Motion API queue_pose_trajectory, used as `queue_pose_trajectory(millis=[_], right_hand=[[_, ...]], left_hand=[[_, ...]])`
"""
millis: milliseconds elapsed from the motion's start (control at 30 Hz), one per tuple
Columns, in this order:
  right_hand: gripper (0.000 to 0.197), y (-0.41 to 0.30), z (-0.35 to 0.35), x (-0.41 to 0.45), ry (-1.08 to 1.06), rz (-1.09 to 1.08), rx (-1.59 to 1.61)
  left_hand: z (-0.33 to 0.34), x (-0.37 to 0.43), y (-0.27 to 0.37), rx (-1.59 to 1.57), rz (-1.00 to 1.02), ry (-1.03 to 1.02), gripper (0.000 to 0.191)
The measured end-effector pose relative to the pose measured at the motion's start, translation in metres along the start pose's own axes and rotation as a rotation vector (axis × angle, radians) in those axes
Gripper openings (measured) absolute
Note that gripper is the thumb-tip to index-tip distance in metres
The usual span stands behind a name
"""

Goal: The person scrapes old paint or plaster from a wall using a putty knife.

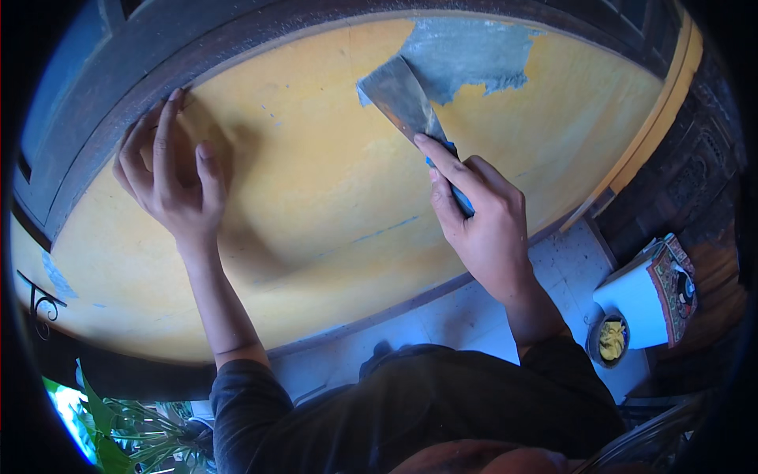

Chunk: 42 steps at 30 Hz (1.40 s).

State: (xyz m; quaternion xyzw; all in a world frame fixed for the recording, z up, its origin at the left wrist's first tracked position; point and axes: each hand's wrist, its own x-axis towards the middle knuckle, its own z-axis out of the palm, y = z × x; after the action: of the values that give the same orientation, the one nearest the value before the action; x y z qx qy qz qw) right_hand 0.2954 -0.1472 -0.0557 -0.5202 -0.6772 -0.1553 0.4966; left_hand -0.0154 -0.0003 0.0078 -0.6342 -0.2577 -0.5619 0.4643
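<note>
My right hand point(488, 231) grips the handle of a wide metal putty knife point(400, 95), its index finger laid along the blade. The blade lies against a yellow painted wall point(308, 195), at the left edge of a bare grey patch point(474, 53) with ragged paint borders. To the left, my left hand point(177, 172) holds nothing; its fingers are spread, with the tips at the lower edge of a dark wooden frame point(207, 65) above the wall. Blue material shows around the knife's handle.
On the right, a white cabinet point(630, 302) with a patterned cloth stands beside a bucket point(607, 340) holding yellow scraps. A black scrolled metal bracket point(44, 305) is at the far left, above a green leafy plant point(118, 426). Pale floor tiles point(474, 320) run below the wall.
</note>
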Motion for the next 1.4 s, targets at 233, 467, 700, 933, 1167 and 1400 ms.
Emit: queue_pose_trajectory(millis=[233,467,700,933,1167,1400], right_hand=[[0.048,0.002,0.003,-0.001,-0.015,0.036,0.010],[0.048,0.015,0.005,-0.014,-0.004,0.034,0.074],[0.047,0.008,0.000,-0.005,-0.032,0.044,0.049],[0.045,0.008,0.000,0.002,-0.023,0.023,0.056],[0.041,0.003,0.003,0.019,-0.029,0.009,0.116],[0.049,0.011,0.001,-0.002,-0.005,0.004,0.069]], left_hand=[[0.001,-0.004,0.003,-0.005,-0.004,-0.027,0.045],[0.008,-0.004,-0.002,-0.002,0.029,0.029,0.044],[0.006,-0.005,-0.008,0.017,0.036,0.044,0.045],[0.004,-0.003,-0.009,-0.013,0.041,0.046,0.044],[0.005,-0.004,-0.003,-0.043,0.025,0.026,0.045],[0.006,-0.003,0.000,-0.023,0.006,0.038,0.044]])
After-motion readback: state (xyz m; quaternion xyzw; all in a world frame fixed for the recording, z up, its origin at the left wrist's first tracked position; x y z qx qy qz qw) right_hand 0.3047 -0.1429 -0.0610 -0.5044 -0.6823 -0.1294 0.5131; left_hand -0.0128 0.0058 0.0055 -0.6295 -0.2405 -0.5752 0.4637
